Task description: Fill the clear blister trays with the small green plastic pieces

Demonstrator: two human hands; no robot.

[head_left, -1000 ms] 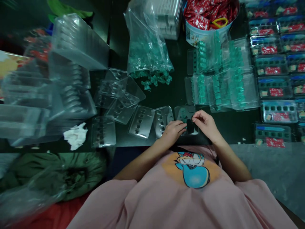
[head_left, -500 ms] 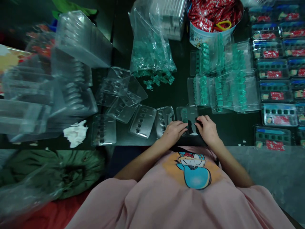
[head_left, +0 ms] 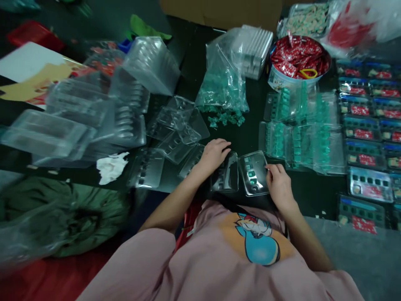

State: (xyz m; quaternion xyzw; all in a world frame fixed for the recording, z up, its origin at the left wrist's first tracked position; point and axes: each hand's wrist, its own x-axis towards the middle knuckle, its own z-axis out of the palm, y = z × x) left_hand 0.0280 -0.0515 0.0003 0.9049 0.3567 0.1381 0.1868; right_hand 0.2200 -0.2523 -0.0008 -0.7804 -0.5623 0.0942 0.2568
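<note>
My right hand [head_left: 279,184] is closed at the right edge of a clear plastic blister tray [head_left: 254,177], fingertips pinching its rim. Green pieces appear to sit in some of that tray's square pockets. My left hand [head_left: 215,155] hovers to the left, fingers stretched out with nothing visible in them. Beneath and beside that hand lie a second clear tray [head_left: 228,175] and another tray [head_left: 190,161], partly covered by my forearm. Beyond my left fingers, small green translucent pieces [head_left: 226,117] spill from the mouth of a clear bag [head_left: 223,85].
Stacks of clear trays [head_left: 120,106] and a crumpled white tissue [head_left: 111,167] are on the left. To the right lie trays filled with green pieces [head_left: 303,140] and rows of packed sets [head_left: 363,133]. A tub of red packets [head_left: 299,58] stands at the back.
My left hand has left the tray and moved left and forward, its fingers straightening. My right hand stays at the tray's edge; the tray sits slightly turned. The camera view has shifted.
</note>
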